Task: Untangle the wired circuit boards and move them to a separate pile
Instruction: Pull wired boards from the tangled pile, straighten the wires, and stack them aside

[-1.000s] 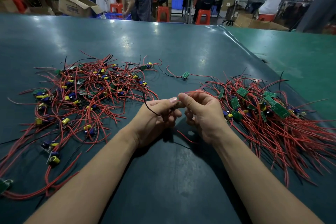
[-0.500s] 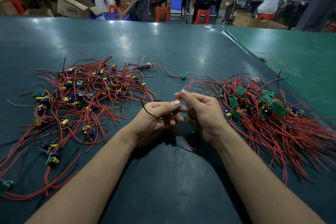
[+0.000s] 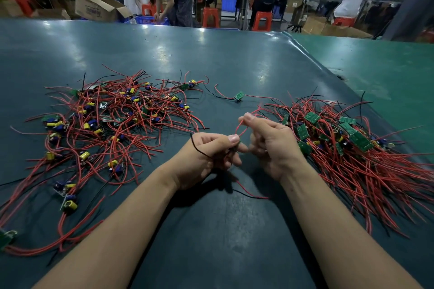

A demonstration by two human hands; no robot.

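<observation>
1. While my left hand point(image 3: 206, 157) curls round a small wired board I can barely see between its fingers, its thumb presses down on top and a black wire point(image 3: 199, 150) loops out over the knuckles.
2. My right hand point(image 3: 270, 145) sits just beside it, thumb and forefinger pinching a red wire point(image 3: 238, 128) that arcs down to my left thumb tip.
3. Beneath both hands, a red and a black lead trail onto the dark green table point(image 3: 211, 58).
4. To the right of my right hand lies the tangled pile point(image 3: 352, 148) of green boards and red wires, touching my wrist.
5. Left of my left hand spreads the other pile point(image 3: 105, 129), boards with yellow and blue parts.
6. Beyond my fingertips, one lone board point(image 3: 239, 96) lies apart between the piles.
</observation>
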